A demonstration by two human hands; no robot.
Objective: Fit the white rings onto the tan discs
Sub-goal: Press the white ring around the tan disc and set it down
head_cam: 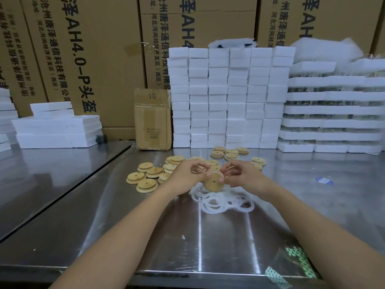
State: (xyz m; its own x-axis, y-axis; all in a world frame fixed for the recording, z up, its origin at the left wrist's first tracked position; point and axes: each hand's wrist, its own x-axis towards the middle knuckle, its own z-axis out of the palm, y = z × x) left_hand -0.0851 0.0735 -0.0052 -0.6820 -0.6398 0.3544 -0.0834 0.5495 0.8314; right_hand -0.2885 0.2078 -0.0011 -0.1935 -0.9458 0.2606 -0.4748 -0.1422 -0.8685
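Note:
Both hands hold one tan disc [213, 183] with a centre hole, tilted toward me above the steel table. My left hand [188, 173] pinches its left edge, and my right hand [241, 173] pinches its right edge. A white ring lies along the disc's upper rim under my fingertips. Just below the disc sits a loose pile of white rings [224, 202] on the table. Several bare tan discs [145, 177] are scattered to the left. Another group of discs [231, 153] lies behind my hands.
The steel table [187, 236] has a seam on the left. Stacked white foam blocks [229, 97] and a small cardboard box [153, 119] stand at the back before big cartons. Foam trays [333, 113] rise at right. Clear bags with green print [295, 261] lie at the front edge.

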